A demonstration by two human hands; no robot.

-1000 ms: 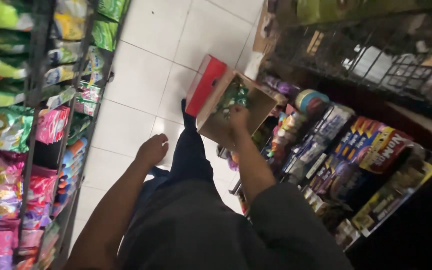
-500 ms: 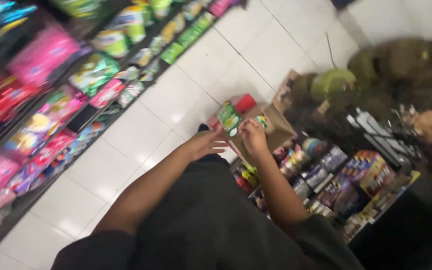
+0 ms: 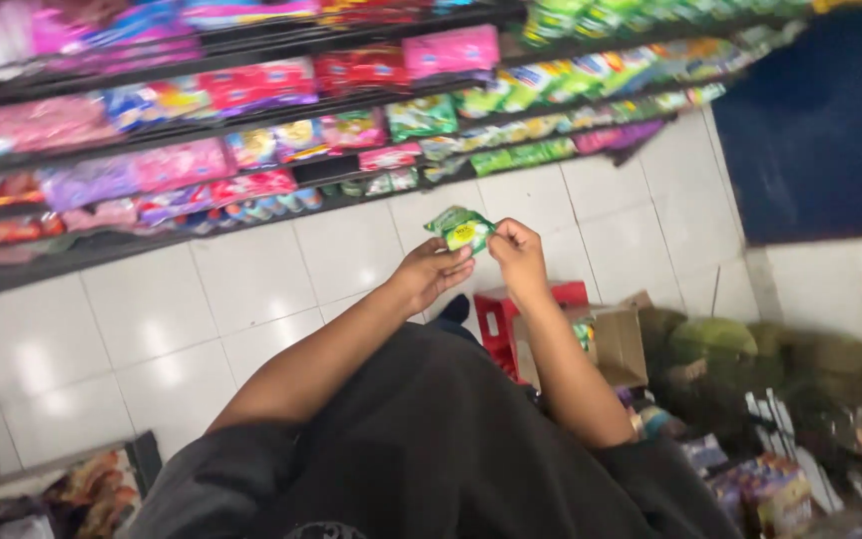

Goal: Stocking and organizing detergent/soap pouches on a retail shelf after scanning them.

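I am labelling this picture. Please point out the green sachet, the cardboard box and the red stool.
green sachet (image 3: 460, 229), head view, middle of its front.
cardboard box (image 3: 619, 346), head view, its open flap.
red stool (image 3: 500, 316), head view, its top edge.

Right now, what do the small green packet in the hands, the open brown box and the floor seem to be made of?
Small green packet, held by the left hand and right hand: probably thin plastic film, glossy, since it looks crinkled and shiny.
Open brown box: seemingly cardboard, matte, with plain brown flaps.
Floor: apparently glazed white tiles, as grout lines and light reflections show.
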